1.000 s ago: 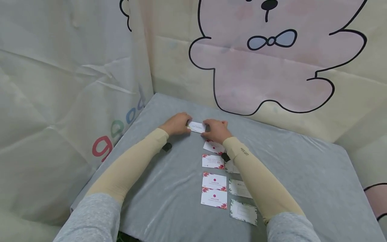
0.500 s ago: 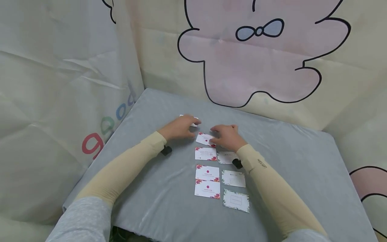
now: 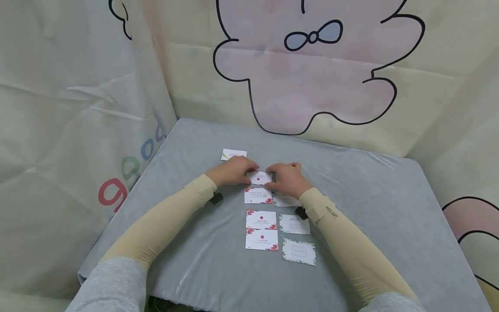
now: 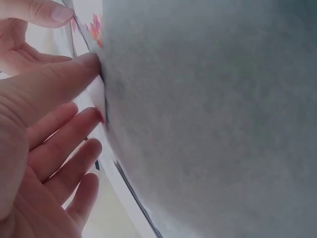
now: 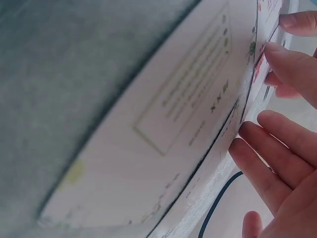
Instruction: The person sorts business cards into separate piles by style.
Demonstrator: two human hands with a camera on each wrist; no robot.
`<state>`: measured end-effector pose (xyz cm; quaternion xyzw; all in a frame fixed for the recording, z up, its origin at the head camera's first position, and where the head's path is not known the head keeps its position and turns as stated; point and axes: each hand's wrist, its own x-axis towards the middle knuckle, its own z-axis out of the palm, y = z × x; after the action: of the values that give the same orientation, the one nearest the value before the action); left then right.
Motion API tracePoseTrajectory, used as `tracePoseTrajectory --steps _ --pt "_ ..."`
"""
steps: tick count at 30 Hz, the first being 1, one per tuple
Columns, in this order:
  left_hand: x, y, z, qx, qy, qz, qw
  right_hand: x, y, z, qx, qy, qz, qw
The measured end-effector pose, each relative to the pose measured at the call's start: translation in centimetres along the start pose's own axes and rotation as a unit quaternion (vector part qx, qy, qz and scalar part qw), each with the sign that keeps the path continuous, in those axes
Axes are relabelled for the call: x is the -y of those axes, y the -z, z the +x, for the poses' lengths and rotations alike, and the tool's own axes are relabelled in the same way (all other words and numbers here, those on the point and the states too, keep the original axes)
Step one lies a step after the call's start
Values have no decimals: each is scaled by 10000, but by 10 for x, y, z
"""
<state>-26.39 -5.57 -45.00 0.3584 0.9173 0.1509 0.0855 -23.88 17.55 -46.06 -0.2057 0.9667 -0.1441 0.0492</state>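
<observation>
A white business card (image 3: 260, 177) with red floral corners lies at the table's middle, between the two hands. My left hand (image 3: 233, 170) grips its left end, thumb at the near edge and fingers at the far edge. At its right end, my right hand (image 3: 290, 180) holds the card in the same manner. Another card with red flowers (image 3: 258, 196) lies just below. The left wrist view shows the left thumb (image 4: 74, 77) against the held card's edge. A green-leaf card (image 5: 198, 104) fills much of the right wrist view, near the right fingers.
A card with a green-yellow corner (image 3: 233, 154) lies behind the left hand. Nearer the front are two red-flower cards (image 3: 261, 239) and two green-leaf cards (image 3: 299, 251), in rough columns. Grey cloth (image 3: 195, 260) covers the table; a printed curtain (image 3: 187, 78) stands behind.
The card first held by both hands has been let go at the back left. Both hands have come nearer and taken hold of the red-flower card, now straighter. The head view has shifted.
</observation>
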Motion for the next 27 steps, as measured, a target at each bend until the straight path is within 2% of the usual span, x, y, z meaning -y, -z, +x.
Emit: tracePoseTrajectory --steps 10,16,19,27 --pt "12 -1 4 -183 199 -747 9968 0 2 11 96 77 138 9998" --pt "24 10 23 -202 401 -781 9959 -8 7 34 -127 -139 252 9995" --pt "29 14 31 -158 445 -742 9961 -10 8 43 -105 -224 333 9991" --pt "39 15 40 -70 523 -666 9964 -11 7 55 -83 -319 451 9984"
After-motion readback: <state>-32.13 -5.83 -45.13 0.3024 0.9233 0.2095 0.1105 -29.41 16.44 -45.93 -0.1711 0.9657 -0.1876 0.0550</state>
